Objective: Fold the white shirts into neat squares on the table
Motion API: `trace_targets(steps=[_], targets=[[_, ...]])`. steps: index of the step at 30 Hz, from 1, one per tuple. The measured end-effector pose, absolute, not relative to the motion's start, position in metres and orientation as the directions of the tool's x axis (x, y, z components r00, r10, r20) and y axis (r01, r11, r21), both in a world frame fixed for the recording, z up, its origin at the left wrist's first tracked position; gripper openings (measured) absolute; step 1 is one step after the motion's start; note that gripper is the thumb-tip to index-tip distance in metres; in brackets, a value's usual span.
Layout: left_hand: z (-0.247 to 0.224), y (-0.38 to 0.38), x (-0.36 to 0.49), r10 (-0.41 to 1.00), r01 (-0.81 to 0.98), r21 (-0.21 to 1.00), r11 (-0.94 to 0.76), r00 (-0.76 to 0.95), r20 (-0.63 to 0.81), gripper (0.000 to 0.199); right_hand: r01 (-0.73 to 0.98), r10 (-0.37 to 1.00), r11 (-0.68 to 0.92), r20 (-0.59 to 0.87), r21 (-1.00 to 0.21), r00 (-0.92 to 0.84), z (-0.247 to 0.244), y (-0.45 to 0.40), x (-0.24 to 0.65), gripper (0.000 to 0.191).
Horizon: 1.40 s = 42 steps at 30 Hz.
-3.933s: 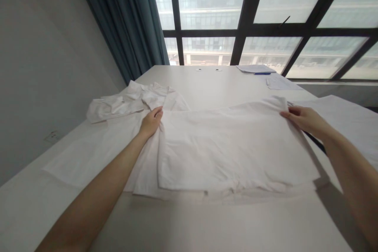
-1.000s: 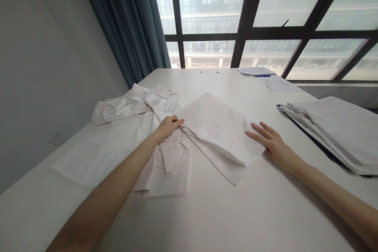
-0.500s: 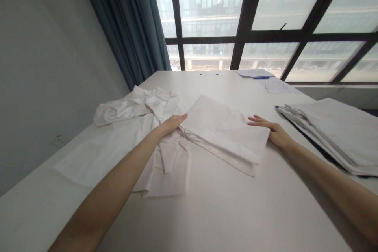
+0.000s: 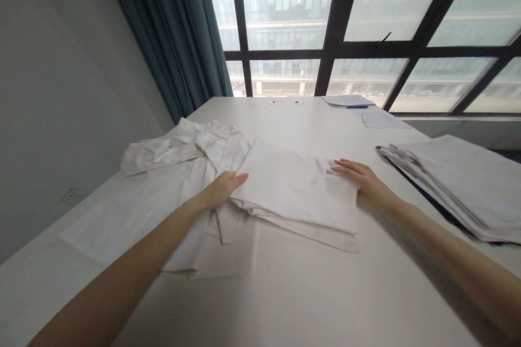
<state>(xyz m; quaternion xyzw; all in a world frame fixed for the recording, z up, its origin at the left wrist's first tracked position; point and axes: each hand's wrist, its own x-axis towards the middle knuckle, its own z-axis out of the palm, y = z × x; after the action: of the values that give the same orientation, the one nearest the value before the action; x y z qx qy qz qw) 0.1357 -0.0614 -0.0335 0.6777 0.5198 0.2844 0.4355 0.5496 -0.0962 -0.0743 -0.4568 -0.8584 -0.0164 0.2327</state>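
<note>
- Head view: one white cloth (image 4: 297, 184), thin, matte and softly creased, folded into a lopsided four-sided shape, with layered edges fanned out along the near side; flat on the middle of the smooth, pale worktop (image 4: 301, 293), between both hands.
- To the left, a white garment (image 4: 222, 143) of similar thin fabric, bunched and wrinkled at the far end, spread flat and smoother toward the near side; partly beneath the left forearm and next to the cloth.
- To the right, well apart from the cloth, a neat stack (image 4: 464, 173) of folded white fabric, thick and many-layered at the left edge, on a flat dark sheet (image 4: 442, 211).
- Left hand (image 4: 222, 190): nearly closed at the left edge of the cloth, with thumb on top and pointing right; other fingertips hidden.
- Right hand (image 4: 364, 181): wide, with fingers long, slightly spread and lightly touching the right end of the cloth; no closed grip visible.
- Both forearms bare, slanting inward from the lower corners; left palm turned down, right hand angled left with thumb side hard to make out.
- At the far end, thin papers (image 4: 348, 100) and a slim blue pen (image 4: 357, 107); beyond, a pleated blue curtain (image 4: 175, 27) beside a dark-framed window (image 4: 285, 5).
</note>
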Motion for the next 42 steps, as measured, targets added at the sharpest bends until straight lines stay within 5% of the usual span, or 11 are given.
trace_targets(steps=[3, 7, 15, 22, 29, 38, 42], targets=[[-0.048, -0.075, 0.130, 0.971, 0.467, 0.877, -0.111, 0.239, -0.004, 0.045, 0.782, 0.742, 0.622, 0.352, -0.040, -0.571, -0.073, -0.123, 0.545, 0.076], [-0.062, -0.080, 0.130, 0.984, 0.472, 0.873, -0.120, 0.174, 0.042, 0.048, 0.708, 0.666, 0.706, 0.359, -0.018, -0.654, -0.077, -0.150, 0.540, 0.058], [-0.069, -0.078, 0.133, 0.980, 0.615, 0.765, -0.193, 0.162, 0.116, 0.048, 0.661, 0.777, 0.614, 0.478, -0.432, -0.409, -0.073, -0.159, 0.531, 0.035], [-0.071, -0.078, 0.133, 0.970, 0.627, 0.744, -0.232, 0.206, 0.129, 0.049, 0.648, 0.805, 0.593, 0.324, -0.478, -0.498, -0.069, -0.165, 0.532, 0.032], [-0.074, -0.079, 0.133, 0.965, 0.672, 0.693, -0.261, 0.187, 0.182, 0.049, 0.641, 0.945, 0.278, 0.324, -0.715, -0.047, -0.081, -0.165, 0.528, 0.045], [-0.075, -0.079, 0.134, 0.936, 0.607, 0.713, -0.352, 0.231, 0.265, 0.039, 0.723, 0.951, 0.232, 0.308, -0.651, -0.029, -0.077, -0.168, 0.517, 0.041], [-0.078, -0.078, 0.133, 0.930, 0.593, 0.716, -0.369, 0.242, 0.278, 0.039, 0.668, 0.854, 0.519, 0.357, -0.533, -0.379, -0.074, -0.169, 0.515, 0.036]])
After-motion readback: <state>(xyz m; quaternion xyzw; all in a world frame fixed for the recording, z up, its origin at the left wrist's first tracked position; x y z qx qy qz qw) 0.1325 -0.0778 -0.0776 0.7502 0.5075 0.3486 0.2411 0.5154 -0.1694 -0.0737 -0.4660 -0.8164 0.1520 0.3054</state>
